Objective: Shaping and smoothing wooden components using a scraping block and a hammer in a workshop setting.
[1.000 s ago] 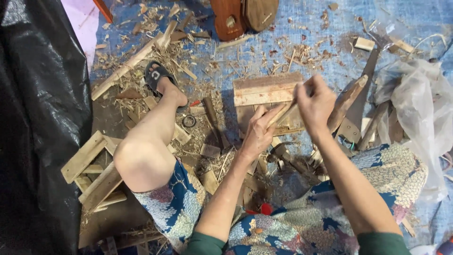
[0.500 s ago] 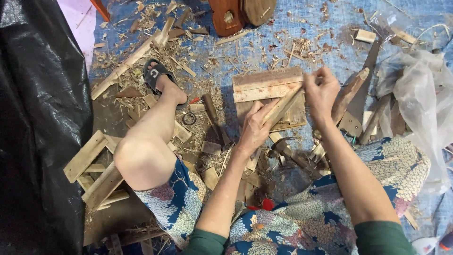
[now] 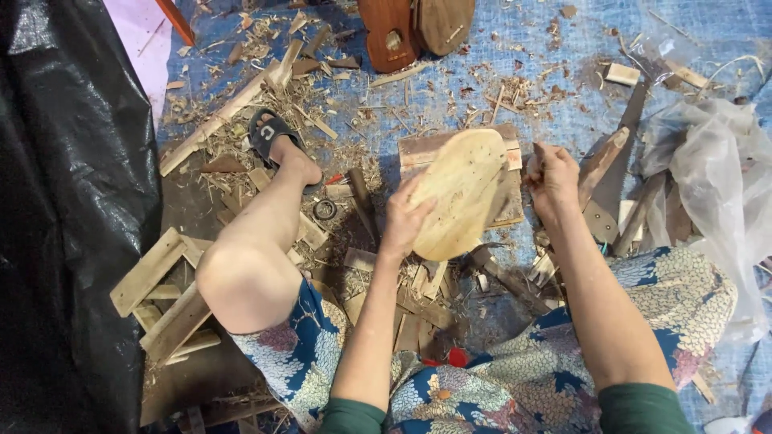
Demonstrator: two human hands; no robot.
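Left hand (image 3: 406, 221) grips the lower edge of an oval wooden piece (image 3: 461, 193), tilting its flat face up toward the head camera, probably so the surface can be seen. Right hand (image 3: 551, 178) is closed like a fist just beside the piece; what it holds I cannot tell. Under them lies a wooden block (image 3: 425, 149), with shavings (image 3: 322, 104) over the blue tarp (image 3: 563, 48).

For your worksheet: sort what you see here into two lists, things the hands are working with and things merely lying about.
In hand:
left hand holding the oval wooden piece
right hand, closed around something too small to tell
wooden block beneath

Lying about:
brown shaped pieces
clear plastic sheet
wood shavings
slatted frame
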